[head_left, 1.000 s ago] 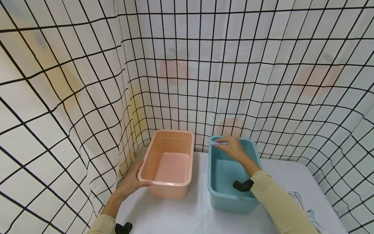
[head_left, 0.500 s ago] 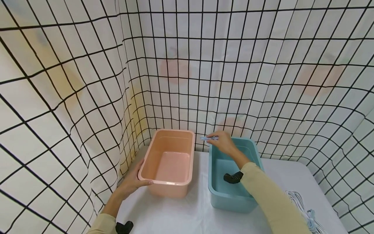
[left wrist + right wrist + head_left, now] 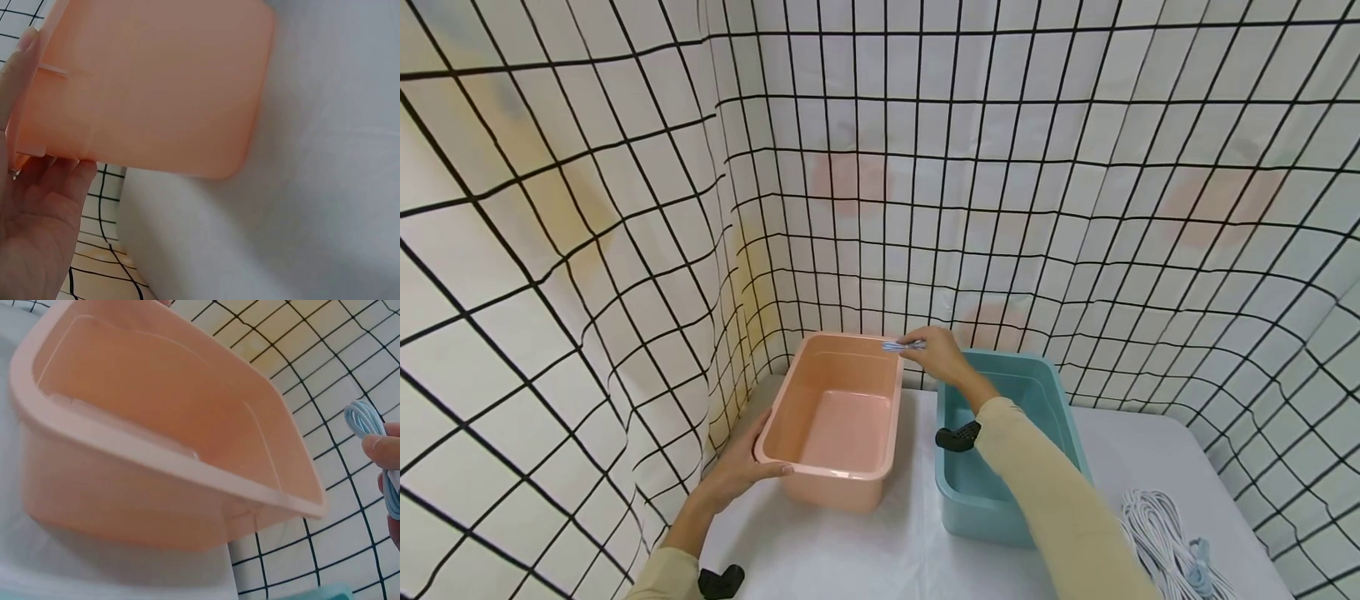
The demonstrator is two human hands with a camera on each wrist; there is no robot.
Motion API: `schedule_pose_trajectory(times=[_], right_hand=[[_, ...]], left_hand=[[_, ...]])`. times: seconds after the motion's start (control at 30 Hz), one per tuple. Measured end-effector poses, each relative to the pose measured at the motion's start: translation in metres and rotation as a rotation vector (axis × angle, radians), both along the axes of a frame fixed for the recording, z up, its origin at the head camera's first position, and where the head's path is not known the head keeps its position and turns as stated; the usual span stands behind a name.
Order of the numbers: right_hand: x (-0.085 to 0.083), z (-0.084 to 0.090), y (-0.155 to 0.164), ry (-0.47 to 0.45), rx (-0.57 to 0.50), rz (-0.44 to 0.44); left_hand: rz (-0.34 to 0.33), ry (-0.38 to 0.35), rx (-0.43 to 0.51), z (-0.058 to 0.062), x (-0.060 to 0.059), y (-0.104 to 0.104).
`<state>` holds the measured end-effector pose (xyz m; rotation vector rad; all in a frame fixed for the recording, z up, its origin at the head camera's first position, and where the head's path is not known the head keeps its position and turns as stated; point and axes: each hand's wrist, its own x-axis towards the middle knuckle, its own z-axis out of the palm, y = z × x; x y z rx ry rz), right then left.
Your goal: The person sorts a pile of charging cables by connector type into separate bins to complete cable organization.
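The left hand (image 3: 733, 475) grips the near left corner of the pink bin (image 3: 833, 414), whose inside shows nothing in it. The right hand (image 3: 936, 354) pinches a coiled light-blue cable (image 3: 893, 345) above the pink bin's far right corner. Just beside it on the white bench (image 3: 865, 550) stands the teal bin (image 3: 1009, 454), its inside partly hidden by the sleeve. A white cable bundle (image 3: 1157, 533) lies further right.

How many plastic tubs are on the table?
2. The pink tub sits on the left, with the left hand gripping its near corner. The blue tub sits just to its right, partly hidden behind the right sleeve.
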<state>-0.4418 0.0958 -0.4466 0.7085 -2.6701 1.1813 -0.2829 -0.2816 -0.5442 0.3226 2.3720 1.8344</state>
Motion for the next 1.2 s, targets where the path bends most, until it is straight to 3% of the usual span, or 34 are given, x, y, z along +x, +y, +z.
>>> schedule_pose_trajectory(times=[0.23, 0.5, 0.7, 0.87, 1.03, 1.2], right_hand=[[0.002, -0.004, -0.018, -0.034, 0.002, 0.024], [-0.002, 0.0, -0.047, -0.05, 0.031, 0.027], [-0.011, 0.009, -0.064, 0.0, 0.088, 0.01], [-0.014, 0.015, -0.06, 0.007, 0.122, -0.055], [-0.013, 0.015, -0.048, -0.026, 0.128, 0.035], [-0.012, 0.016, -0.037, -0.037, 0.11, 0.059]], left_hand=[[0.001, -0.022, 0.034, -0.002, 0.0, 0.0], [0.003, 0.004, 0.018, -0.003, 0.001, -0.001], [-0.001, -0.004, 0.038, -0.003, -0.001, 0.001], [-0.009, -0.012, 0.027, -0.005, 0.0, 0.002], [-0.008, -0.032, 0.05, -0.006, 0.002, 0.0], [0.005, -0.026, 0.03, -0.004, -0.002, -0.002]])
